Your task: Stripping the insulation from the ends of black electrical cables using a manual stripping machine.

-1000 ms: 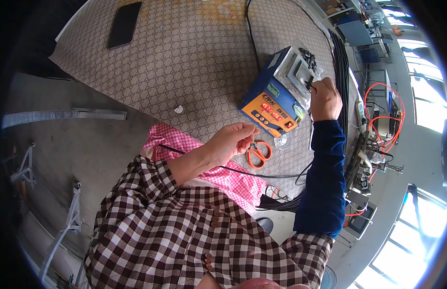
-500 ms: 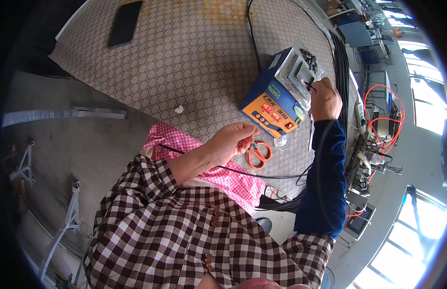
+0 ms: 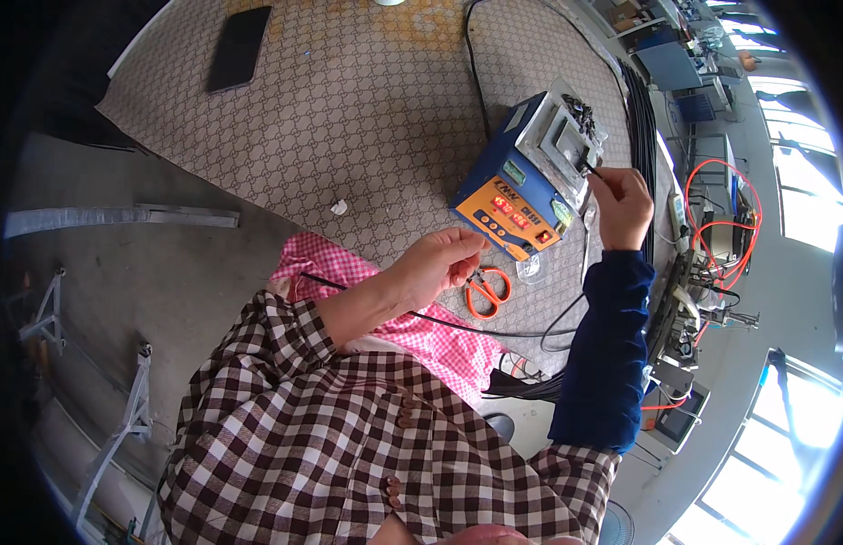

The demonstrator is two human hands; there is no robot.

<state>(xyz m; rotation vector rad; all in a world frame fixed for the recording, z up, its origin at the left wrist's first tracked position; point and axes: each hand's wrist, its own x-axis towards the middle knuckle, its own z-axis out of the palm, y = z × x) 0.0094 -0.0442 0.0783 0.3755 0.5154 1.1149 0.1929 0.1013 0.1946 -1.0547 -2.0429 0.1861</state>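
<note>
My right hand (image 3: 625, 211) is closed in a pinch at the right side of a blue-and-orange solder pot (image 3: 512, 173). A short dark cable end (image 3: 592, 167) sticks out from its fingertips over the pot's square metal basin. In front of the pot, my left hand (image 3: 439, 263) is closed with thumb and fingertips together; anything in it is too small or hidden to make out. Orange-handled snips (image 3: 488, 292) lie just beside its fingers. A long black cable (image 3: 476, 332) passes under my left forearm and curves up toward my right sleeve.
A black phone (image 3: 240, 50) lies at the far left of the patterned tablecloth (image 3: 349, 118). There is a white scrap (image 3: 339, 207) near the front edge. Dark bits (image 3: 580, 113) sit on the pot's far rim. A bundle of black cables (image 3: 641, 118) runs along the right edge.
My right hand has drawn back a little toward me, and the dark cable end shows more at the basin. My left hand has stayed put. A white object has appeared at the top edge.
</note>
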